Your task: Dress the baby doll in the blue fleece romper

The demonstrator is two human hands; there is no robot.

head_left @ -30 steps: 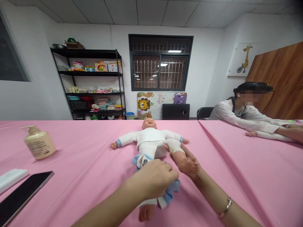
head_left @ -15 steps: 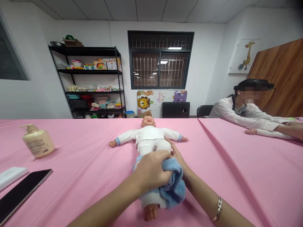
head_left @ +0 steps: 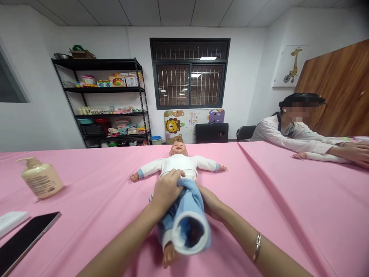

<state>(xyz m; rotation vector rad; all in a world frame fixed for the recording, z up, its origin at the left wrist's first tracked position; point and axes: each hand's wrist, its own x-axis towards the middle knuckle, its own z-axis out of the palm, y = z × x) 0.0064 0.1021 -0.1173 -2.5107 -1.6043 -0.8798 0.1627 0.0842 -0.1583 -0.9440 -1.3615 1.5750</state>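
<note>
A baby doll (head_left: 177, 163) lies on its back, head away from me, in a white long-sleeved top with blue cuffs. Blue fleece pants (head_left: 193, 201) with white cuffs cover its legs. One brown foot (head_left: 169, 256) sticks out of a cuff; the nearer raised leg opening shows only a dark shape inside. My left hand (head_left: 168, 189) is closed on the pants' upper edge, near the doll's waist. At the right side of the pants, my right hand (head_left: 211, 201) presses close against the cloth and the doll's hip, its fingers mostly hidden behind the fabric.
A cream pump bottle (head_left: 43, 179), a white flat box (head_left: 13, 222) and a dark phone (head_left: 29, 240) lie left on the pink cloth (head_left: 95, 200). On the right, a person (head_left: 288, 129) leans over another doll's arm (head_left: 324, 157). Shelves (head_left: 100, 90) stand behind.
The bunched pants have been drawn up over the doll's second leg toward its waist, and that foot is now covered. My left hand has moved up and left. My right hand has come slightly nearer.
</note>
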